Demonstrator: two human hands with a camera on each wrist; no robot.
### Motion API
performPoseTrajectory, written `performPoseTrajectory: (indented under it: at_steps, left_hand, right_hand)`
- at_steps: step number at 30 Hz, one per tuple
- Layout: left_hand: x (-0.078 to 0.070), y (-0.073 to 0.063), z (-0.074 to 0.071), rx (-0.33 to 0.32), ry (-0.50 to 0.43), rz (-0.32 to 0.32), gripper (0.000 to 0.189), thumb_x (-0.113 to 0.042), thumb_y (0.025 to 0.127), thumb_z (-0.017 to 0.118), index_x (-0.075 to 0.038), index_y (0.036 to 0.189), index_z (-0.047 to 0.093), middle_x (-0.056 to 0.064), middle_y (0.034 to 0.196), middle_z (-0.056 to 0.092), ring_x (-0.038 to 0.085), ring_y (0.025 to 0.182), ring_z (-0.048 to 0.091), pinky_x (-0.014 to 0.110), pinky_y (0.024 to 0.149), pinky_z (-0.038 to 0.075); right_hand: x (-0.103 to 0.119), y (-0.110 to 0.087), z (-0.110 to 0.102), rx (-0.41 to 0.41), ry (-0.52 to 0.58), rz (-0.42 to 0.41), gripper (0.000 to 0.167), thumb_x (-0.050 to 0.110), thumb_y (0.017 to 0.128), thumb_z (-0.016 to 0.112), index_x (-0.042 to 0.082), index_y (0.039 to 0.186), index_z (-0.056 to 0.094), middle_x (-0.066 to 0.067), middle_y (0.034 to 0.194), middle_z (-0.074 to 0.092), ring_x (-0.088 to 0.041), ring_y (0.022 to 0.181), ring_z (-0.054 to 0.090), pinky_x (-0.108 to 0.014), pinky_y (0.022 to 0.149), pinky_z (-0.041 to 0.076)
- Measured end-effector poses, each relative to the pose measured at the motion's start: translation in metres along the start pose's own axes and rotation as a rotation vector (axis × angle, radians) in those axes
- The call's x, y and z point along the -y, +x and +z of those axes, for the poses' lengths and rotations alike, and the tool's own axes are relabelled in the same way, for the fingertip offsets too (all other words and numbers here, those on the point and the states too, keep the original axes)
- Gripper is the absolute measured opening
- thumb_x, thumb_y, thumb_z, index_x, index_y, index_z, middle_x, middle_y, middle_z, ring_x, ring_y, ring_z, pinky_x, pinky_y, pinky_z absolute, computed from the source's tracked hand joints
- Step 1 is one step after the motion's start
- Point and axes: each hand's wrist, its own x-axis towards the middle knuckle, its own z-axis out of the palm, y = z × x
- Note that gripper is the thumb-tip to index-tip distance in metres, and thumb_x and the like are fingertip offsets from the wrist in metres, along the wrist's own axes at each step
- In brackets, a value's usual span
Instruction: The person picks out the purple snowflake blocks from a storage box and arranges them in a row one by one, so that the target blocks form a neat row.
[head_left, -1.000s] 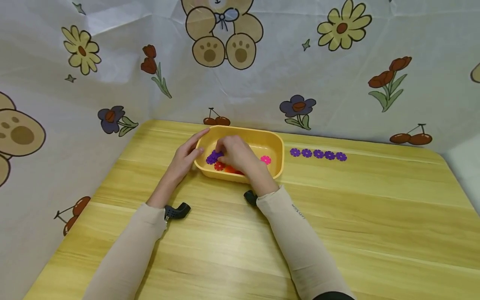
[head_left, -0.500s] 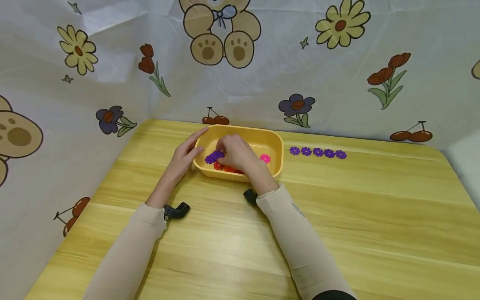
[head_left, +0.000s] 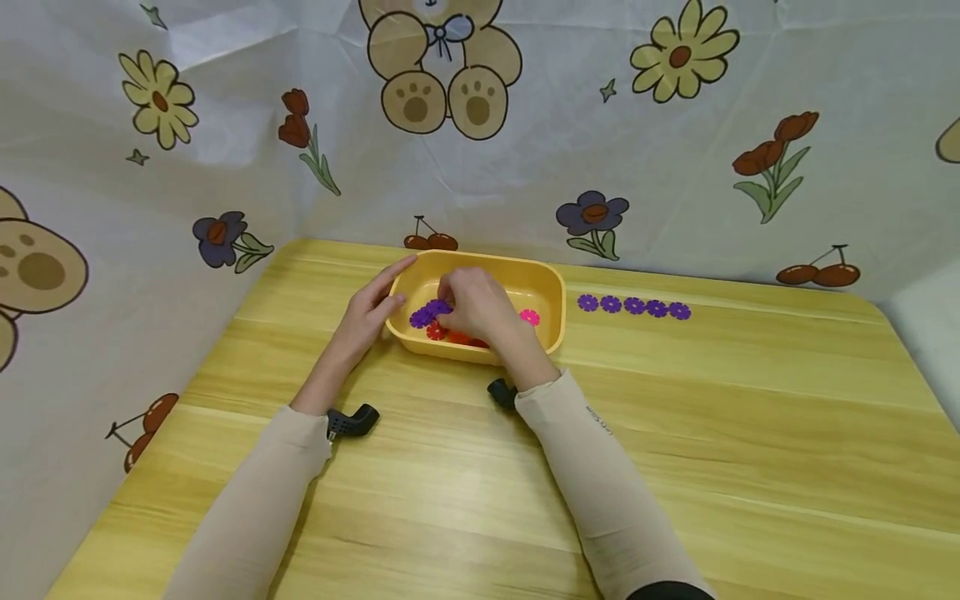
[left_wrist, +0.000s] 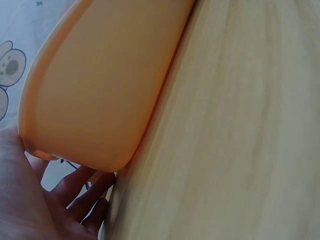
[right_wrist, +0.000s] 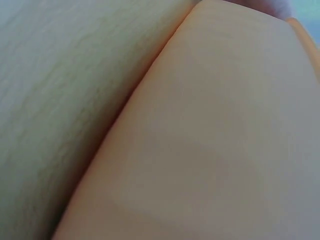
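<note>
A yellow plastic basin [head_left: 553, 287] stands at the back of the table with small notched flower-shaped discs inside. My left hand [head_left: 367, 310] holds its left end, thumb over the rim and fingers along the outside wall; the left wrist view shows this hand [left_wrist: 60, 200] at the basin's corner. My right hand [head_left: 480, 307] reaches into the basin, its thumb and index finger pinching at purple snowflake discs [head_left: 423, 316] heaped on the left. Near it lie a red disc [head_left: 435, 331], orange discs [head_left: 457, 337] and a pink disc [head_left: 529, 317]. The right hand hides the basin's middle.
Several purple discs [head_left: 634, 306] lie in a straight row right of the basin. A printed cloth [head_left: 487, 183] hangs behind the wooden table [head_left: 420, 500]. The basin's outer wall [right_wrist: 200, 140] fills most of the right wrist view.
The right hand has shifted very slightly right and up inside the basin, and the purple discs at its fingertips have moved a little. The left hand keeps its hold on the basin.
</note>
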Motion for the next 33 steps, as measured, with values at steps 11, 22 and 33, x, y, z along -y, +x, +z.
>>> performPoseTrajectory:
  at_steps: [11,22,33]
  left_hand:
    - [0.000,0.004,0.001,-0.015,0.002,0.017,0.058,-0.008,0.106,0.052,-0.027,0.161,0.046,-0.004,0.169,0.039,0.026,0.154,0.041,0.049,0.124,0.038]
    - [0.000,0.002,0.001,-0.014,-0.025,0.008,0.058,-0.008,0.107,0.052,-0.029,0.161,0.047,-0.007,0.169,0.038,0.023,0.155,0.040,0.049,0.125,0.037]
    - [-0.001,0.001,0.003,-0.012,-0.022,-0.003,0.059,-0.007,0.107,0.052,-0.029,0.161,0.046,-0.005,0.169,0.038,0.025,0.154,0.040,0.049,0.124,0.038]
  right_hand:
    - [-0.010,-0.009,-0.015,-0.042,0.102,0.016,0.025,0.019,0.089,0.083,0.007,0.110,0.075,-0.006,0.101,0.074,-0.022,0.091,0.065,-0.033,0.086,0.059]
    - [-0.021,-0.020,-0.031,-0.078,0.150,-0.013,0.030,0.016,0.091,0.082,0.003,0.117,0.074,-0.010,0.106,0.076,-0.023,0.097,0.070,-0.034,0.092,0.060]
    - [-0.046,-0.044,-0.047,-0.197,0.137,-0.029,0.024,0.015,0.092,0.080,0.004,0.112,0.075,-0.009,0.104,0.076,-0.026,0.094,0.072,-0.036,0.087,0.062]
